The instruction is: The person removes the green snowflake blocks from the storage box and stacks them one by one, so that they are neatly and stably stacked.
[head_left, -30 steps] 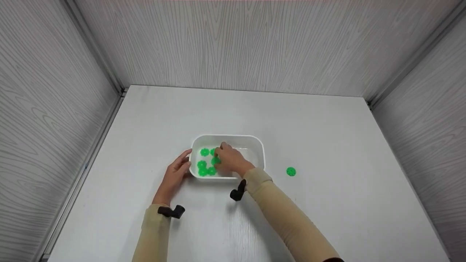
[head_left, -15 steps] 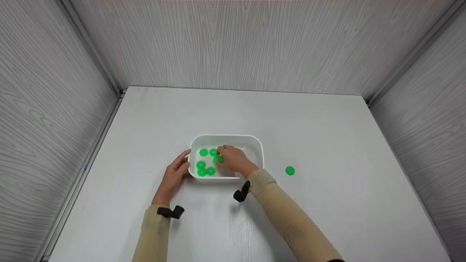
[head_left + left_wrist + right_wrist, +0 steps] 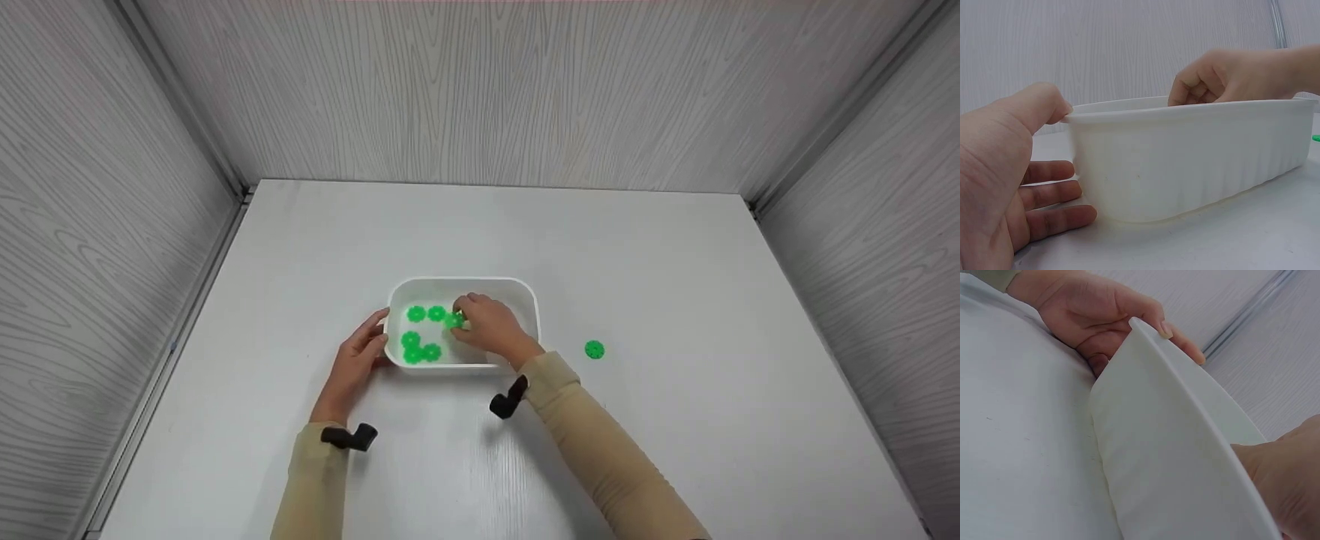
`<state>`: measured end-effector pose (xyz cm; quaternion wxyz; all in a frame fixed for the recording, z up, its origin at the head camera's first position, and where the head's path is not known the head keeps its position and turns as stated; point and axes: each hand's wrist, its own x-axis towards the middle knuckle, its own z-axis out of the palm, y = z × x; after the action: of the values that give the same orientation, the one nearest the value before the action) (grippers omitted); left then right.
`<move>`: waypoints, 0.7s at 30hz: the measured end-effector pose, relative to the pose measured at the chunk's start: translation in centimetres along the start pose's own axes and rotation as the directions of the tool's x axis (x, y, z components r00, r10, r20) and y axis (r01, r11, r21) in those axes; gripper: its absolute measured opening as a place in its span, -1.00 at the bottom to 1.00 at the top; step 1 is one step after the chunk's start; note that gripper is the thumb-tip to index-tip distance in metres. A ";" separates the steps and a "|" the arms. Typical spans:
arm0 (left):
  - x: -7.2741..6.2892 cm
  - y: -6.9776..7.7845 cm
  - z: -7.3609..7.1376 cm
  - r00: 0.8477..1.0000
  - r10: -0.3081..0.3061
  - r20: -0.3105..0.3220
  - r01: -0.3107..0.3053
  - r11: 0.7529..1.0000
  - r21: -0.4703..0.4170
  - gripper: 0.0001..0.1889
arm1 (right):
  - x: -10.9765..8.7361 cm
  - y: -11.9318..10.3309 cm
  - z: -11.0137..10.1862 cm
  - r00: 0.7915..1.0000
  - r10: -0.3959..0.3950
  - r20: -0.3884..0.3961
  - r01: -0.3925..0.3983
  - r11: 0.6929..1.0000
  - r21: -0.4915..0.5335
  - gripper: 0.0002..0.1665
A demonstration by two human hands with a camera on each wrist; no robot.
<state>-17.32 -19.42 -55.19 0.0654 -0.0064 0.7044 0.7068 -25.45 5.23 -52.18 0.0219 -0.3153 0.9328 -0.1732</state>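
A white plastic box holds several green flower-edged discs on its floor, mostly toward its left end. Inside it, my right hand pinches a green disc between thumb and fingers. My left hand rests against the box's left end. In the left wrist view the left thumb touches the rim and the other fingers lie fairly straight along the outer wall. The near wall hides my right fingertips and the discs in both wrist views.
One more green disc lies on the white table to the right of the box. Wood-patterned panels stand at the back and both sides. My right forearm reaches over the box's near rim.
My right hand has shifted a little right, and its disc has come away from the lower group toward the upper row. My left hand stays at the box's end.
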 end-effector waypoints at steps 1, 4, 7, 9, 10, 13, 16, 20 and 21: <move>-0.1 0.2 0.0 1.000 0.000 0.000 0.000 1.000 0.008 -0.52 | -0.1 0.1 -0.1 1.000 -0.003 -0.011 0.003 1.000 0.008 -0.66; -0.2 0.4 0.0 1.000 -0.005 -0.005 0.005 1.000 0.009 -0.53 | -0.5 0.3 -0.4 0.999 -0.008 -0.050 0.009 1.000 0.022 -0.68; 0.2 -0.3 -0.1 1.000 0.007 -0.018 -0.006 1.000 0.019 -0.53 | -0.8 0.5 -0.7 0.994 -0.029 -0.102 0.030 0.999 0.013 -0.70; 0.5 -1.1 -0.2 0.999 0.016 -0.028 -0.016 1.000 0.019 -0.53 | -1.1 0.6 -0.8 0.990 -0.042 -0.134 0.044 0.999 0.012 -0.70; 0.7 -1.5 -0.3 0.999 0.022 -0.033 -0.021 1.000 0.020 -0.53 | -1.3 0.7 -0.9 0.988 -0.048 -0.147 0.050 0.999 0.012 -0.70; 1.0 -2.3 -0.4 0.999 0.031 -0.031 -0.031 1.000 0.003 -0.54 | -1.7 0.9 -1.2 0.983 -0.047 -0.179 0.054 0.998 0.034 -0.69; 1.0 -2.0 -0.4 1.000 0.019 -0.023 -0.020 0.999 -0.042 -0.55 | -2.1 1.0 -1.5 0.976 -0.052 -0.213 0.065 0.996 0.056 -0.69; 0.6 -1.1 -0.3 1.000 0.009 -0.007 -0.010 0.998 -0.063 -0.54 | -2.5 1.0 -2.0 0.962 -0.061 -0.266 0.082 0.994 0.072 -0.69; 0.5 -0.9 -0.3 1.000 0.010 -0.003 -0.010 0.998 -0.056 -0.54 | -2.6 0.9 -2.1 0.959 -0.064 -0.276 0.087 0.993 0.073 -0.69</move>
<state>-17.75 -19.63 -56.10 0.0606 -0.0058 0.6845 0.7265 -24.21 8.12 -50.69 -0.1001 -0.3226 0.9060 -0.2551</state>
